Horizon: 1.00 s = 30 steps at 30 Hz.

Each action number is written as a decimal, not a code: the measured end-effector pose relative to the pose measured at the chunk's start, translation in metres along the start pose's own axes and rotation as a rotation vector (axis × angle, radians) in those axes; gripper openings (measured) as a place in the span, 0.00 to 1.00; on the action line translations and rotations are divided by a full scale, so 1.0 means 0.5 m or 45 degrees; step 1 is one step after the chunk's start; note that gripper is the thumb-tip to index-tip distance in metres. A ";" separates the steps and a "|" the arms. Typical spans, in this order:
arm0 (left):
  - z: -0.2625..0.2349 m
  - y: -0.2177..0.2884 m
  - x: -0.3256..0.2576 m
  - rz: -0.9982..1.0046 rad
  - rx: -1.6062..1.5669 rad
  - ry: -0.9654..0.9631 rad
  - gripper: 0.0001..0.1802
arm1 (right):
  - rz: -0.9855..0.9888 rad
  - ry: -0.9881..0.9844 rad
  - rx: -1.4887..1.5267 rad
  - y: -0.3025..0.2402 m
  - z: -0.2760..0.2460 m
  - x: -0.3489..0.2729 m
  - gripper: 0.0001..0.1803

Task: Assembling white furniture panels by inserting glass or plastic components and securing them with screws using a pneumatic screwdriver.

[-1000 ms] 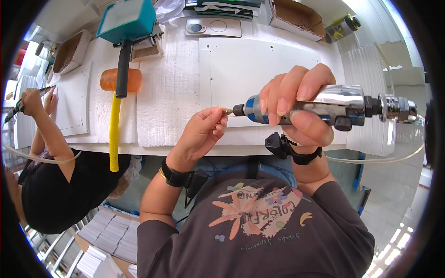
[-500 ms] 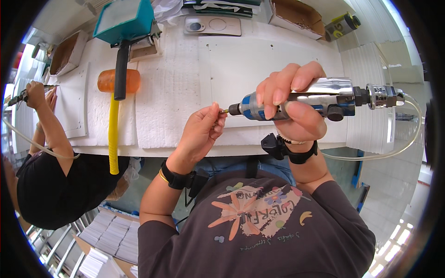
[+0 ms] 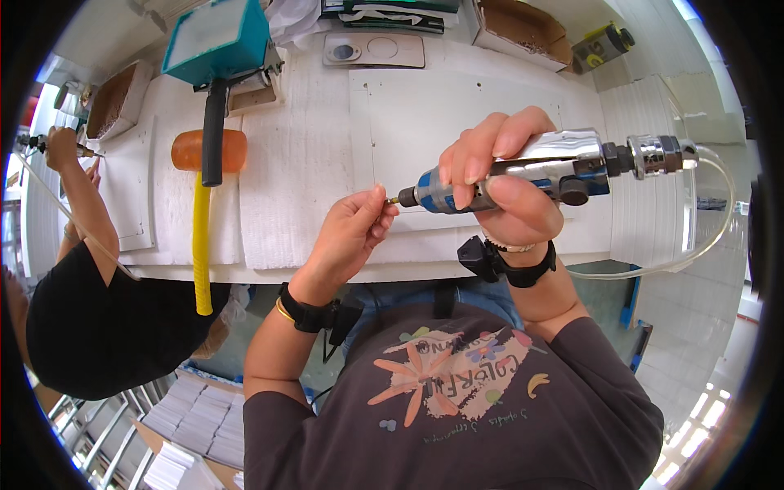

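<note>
My right hand (image 3: 510, 175) is wrapped round a silver and blue air screwdriver (image 3: 563, 155), held level above the table with its bit pointing left. The bit's brass-coloured tip (image 3: 393, 200) meets the fingertips of my left hand (image 3: 353, 229). That hand's thumb and fingers are pinched together, and whatever small piece they hold is mostly hidden. Beneath the tool lies a flat white panel (image 3: 425, 114) with small dark holes along its edges. A clear air hose (image 3: 729, 216) runs from the back of the screwdriver and curves down to the right.
Left of me are a mallet with an orange head (image 3: 186, 151) and yellow handle, and a teal box (image 3: 214, 41) with a black handle. Open cardboard boxes (image 3: 523, 41) and a white phone-shaped tray (image 3: 392, 51) stand farther back. A co-worker's arm (image 3: 94, 204) works with another air tool at far left.
My right hand has brought the screwdriver slightly left, its bit closer against my left fingertips. My left hand has barely moved. The co-worker's hand and tool have shifted.
</note>
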<state>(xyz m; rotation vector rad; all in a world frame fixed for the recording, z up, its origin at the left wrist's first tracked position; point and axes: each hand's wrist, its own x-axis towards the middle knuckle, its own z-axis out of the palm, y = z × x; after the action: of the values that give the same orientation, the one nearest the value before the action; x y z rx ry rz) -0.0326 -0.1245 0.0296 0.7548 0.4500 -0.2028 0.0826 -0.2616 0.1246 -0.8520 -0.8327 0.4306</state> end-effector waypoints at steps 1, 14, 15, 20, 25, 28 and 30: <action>-0.007 0.002 0.005 0.003 0.005 -0.011 0.19 | -0.009 -0.001 -0.008 0.001 -0.002 0.003 0.13; -0.019 0.054 0.059 0.169 0.145 0.090 0.19 | -0.040 -0.040 -0.187 0.054 -0.048 0.126 0.10; -0.023 0.060 0.062 0.236 0.269 0.108 0.20 | -0.118 0.079 -0.126 0.067 -0.042 0.140 0.06; -0.030 0.087 0.091 0.325 0.772 0.129 0.18 | -0.099 0.127 -0.229 0.127 -0.073 0.200 0.05; -0.037 0.104 0.099 0.267 0.637 0.143 0.17 | -0.084 0.110 -0.269 0.163 -0.084 0.233 0.05; -0.046 0.103 0.100 0.227 0.242 0.136 0.17 | -0.008 0.062 -0.349 0.169 -0.086 0.235 0.07; -0.053 0.100 0.094 0.221 0.082 0.108 0.18 | -0.031 0.061 -0.326 0.178 -0.083 0.238 0.06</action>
<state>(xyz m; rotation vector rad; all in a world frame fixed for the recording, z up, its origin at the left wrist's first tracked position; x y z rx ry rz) 0.0172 -0.0711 0.0219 0.8634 0.4574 -0.0229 0.1873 -0.1523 0.0933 -1.0837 -0.8642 0.2837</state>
